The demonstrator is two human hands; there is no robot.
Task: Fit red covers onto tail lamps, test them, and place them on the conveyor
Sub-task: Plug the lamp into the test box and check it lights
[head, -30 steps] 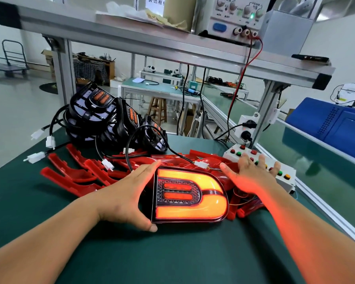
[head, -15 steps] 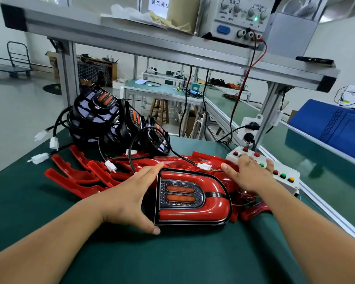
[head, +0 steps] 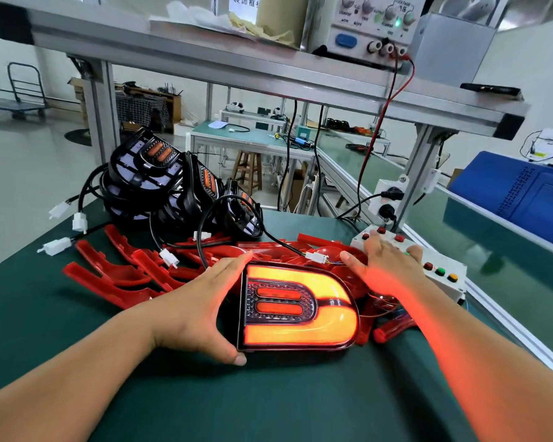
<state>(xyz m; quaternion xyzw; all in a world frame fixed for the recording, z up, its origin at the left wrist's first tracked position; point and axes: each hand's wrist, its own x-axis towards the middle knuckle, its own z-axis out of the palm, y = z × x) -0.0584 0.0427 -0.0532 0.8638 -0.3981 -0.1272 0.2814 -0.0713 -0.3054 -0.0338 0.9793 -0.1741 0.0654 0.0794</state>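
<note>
Near the middle of the green table, closer to its near edge than the piles behind, lay the covered tail lamp, face up and lit, its U-shaped band glowing orange-yellow around two red bars. Its straight end faced left and its rounded end right, where it overlapped a few red pieces.

The left hand lay against the straight end. The thumb tip touched the lamp's near left corner and the extended fingers ran along the same end to the far left corner, so the lamp sat in the span between thumb and fingers. The fingers were straight, bracing rather than curled round it.

The right hand was apart from the lamp, beyond its far right side. It rested flat with spread, uncurled fingers on the white button box at the table's right edge, and held nothing.

Loose red covers lay scattered behind the lamp and toward the left edge, with white connectors among them. Behind these, at the far left corner, stood a pile of uncovered black lamps with looping cables.

Right of the table ran the conveyor, carrying a blue crate. On the overhead shelf sat a power supply with its green indicator lit.
</note>
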